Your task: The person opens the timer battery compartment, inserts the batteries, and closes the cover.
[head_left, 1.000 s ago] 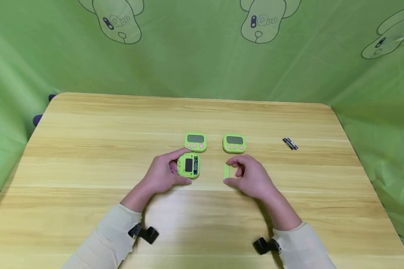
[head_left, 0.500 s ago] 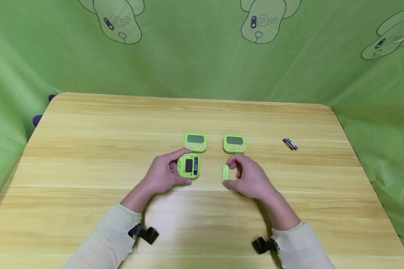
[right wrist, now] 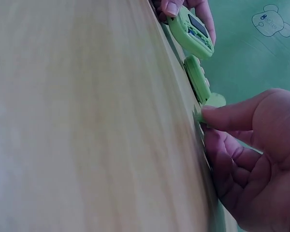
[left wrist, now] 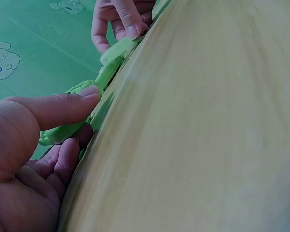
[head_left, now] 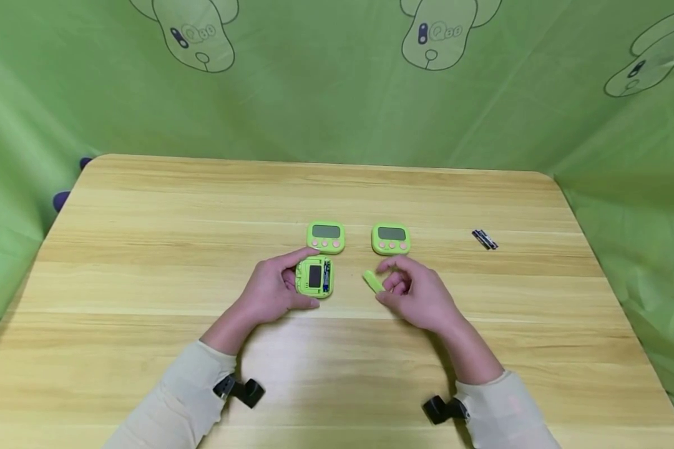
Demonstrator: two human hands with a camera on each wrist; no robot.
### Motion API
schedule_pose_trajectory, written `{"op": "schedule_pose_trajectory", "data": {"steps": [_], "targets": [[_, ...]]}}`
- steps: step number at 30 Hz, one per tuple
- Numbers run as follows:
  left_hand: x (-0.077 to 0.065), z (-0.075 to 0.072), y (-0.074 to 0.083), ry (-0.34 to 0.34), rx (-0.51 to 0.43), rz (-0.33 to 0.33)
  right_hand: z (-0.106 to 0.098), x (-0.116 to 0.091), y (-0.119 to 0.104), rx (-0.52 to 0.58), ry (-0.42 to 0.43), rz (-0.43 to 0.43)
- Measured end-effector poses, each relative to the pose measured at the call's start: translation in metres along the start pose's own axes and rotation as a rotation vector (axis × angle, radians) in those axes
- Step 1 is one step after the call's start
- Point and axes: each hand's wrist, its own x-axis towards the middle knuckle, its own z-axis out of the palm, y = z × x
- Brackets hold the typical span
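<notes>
My left hand (head_left: 271,288) grips a green digital timer (head_left: 304,284) between thumb and fingers. Its back faces up, the battery compartment is uncovered, and a dark battery (head_left: 326,276) lies inside. To the right, my right hand (head_left: 421,294) pinches a small green battery cover (head_left: 372,281) by its near end, tilted and apart from the timer. In the right wrist view the thumb partly hides the cover (right wrist: 215,100). In the left wrist view, the thumb lies over the held timer (left wrist: 63,134).
Two more green timers, one at left (head_left: 326,237) and one at right (head_left: 390,239), lie screen up just beyond my hands. A pair of loose batteries (head_left: 485,239) lies farther right on the wooden table (head_left: 202,206). A green curtain (head_left: 326,100) hangs behind it.
The battery cover has turned in my right hand, from standing lengthwise between thumb and finger to slanting with its far end to the left. My left hand and the timer have stayed put.
</notes>
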Motion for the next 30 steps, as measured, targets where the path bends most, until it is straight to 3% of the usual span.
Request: {"op": "schedule_pose_trajectory", "data": {"steps": [4,12,20,30], "targets": [[0.0,0.0,0.0,0.0,0.001,0.002,0.001,-0.002,0.0,0.078,0.016,0.008],[0.0,0.0,0.001,-0.002,-0.002,0.009,0.011,0.0,-0.011,0.449,-0.069,0.136],[0.001,0.0,0.001,-0.003,-0.002,-0.001,0.029,0.008,-0.024,0.583,-0.11,0.152],[0.001,0.0,0.001,-0.003,0.014,-0.024,0.044,0.015,-0.038,0.615,-0.11,0.183]]}}
